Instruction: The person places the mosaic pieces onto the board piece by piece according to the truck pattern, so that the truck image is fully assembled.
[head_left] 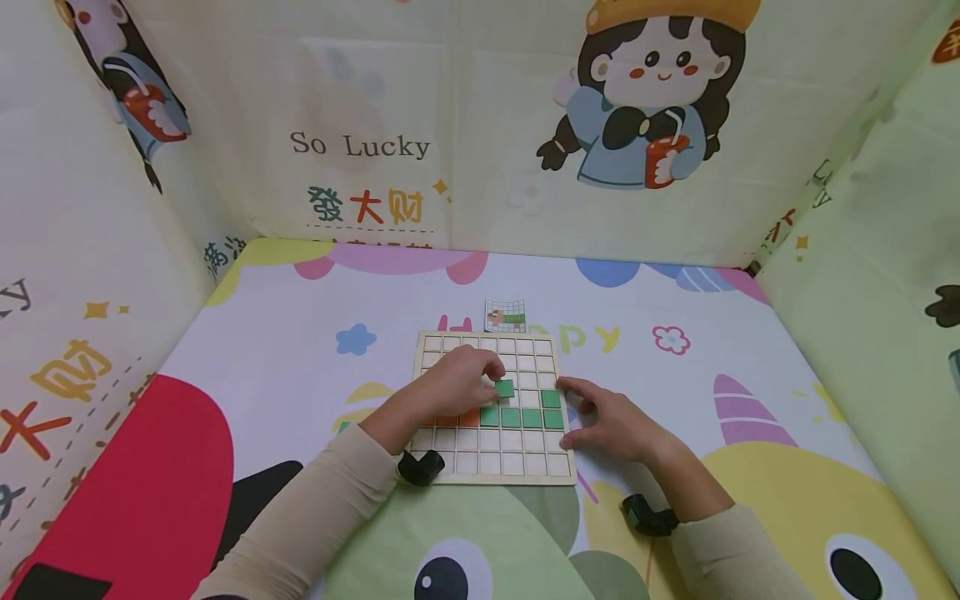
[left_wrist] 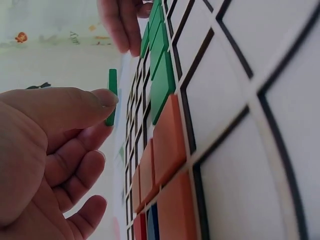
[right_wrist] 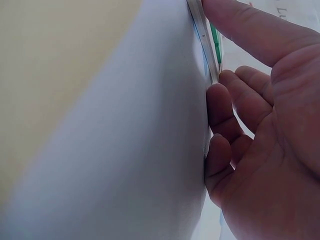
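My left hand (head_left: 455, 382) pinches a green square tile (head_left: 505, 388) between thumb and fingers, above a wooden grid board (head_left: 502, 480). In the left wrist view this tile (left_wrist: 113, 80) stands edge-on, apart from the board. Green tiles (head_left: 510, 417) fill part of one row, with another green tile (head_left: 551, 399) just above its right end. Orange tiles (head_left: 468, 418) continue the row leftward, partly hidden by my left hand; a red tile (left_wrist: 140, 227) and a blue tile (left_wrist: 152, 222) show beside them. My right hand (head_left: 611, 423) touches the board's right edge with thumb and fingers extended.
A small card (head_left: 505, 317) with a coloured grid picture lies behind the board. The patterned tabletop cloth (head_left: 285, 317) surrounds it, and printed cloth walls (head_left: 487, 183) stand at the back and both sides. Black wrist devices (head_left: 422, 468) sit on both wrists.
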